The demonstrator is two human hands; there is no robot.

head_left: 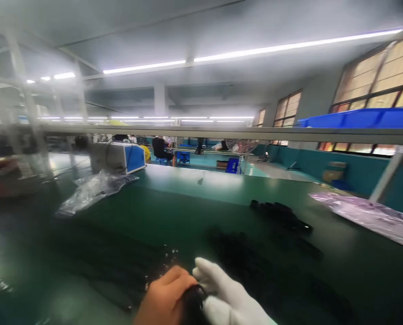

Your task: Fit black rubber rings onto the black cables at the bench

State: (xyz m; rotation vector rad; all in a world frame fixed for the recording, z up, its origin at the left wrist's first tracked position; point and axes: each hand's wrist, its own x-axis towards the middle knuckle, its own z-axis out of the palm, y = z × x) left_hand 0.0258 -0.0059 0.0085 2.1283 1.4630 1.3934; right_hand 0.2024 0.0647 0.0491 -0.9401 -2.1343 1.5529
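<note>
At the bottom of the head view, my bare left hand [165, 293] is closed round a black bundle [192, 309]. A thin black loop shows at its right edge, like cable, but blur hides its exact kind. On the right side, my right hand [230, 298], in a white glove, grips it between thumb and fingers. Just beyond my left hand, small shiny bits [170, 253] lie on the green table [174, 207]. To the right are a blurred dark pile [235, 248] and a black bundled item [280, 215].
Clear plastic bags [93, 192] lie at the left, by a blue-and-white machine [120, 158]. A pinkish plastic sheet [367, 214] covers the right edge. Overhead runs a shelf rail [201, 132], carrying a blue bin [363, 118]. A seated person [161, 148] is far off.
</note>
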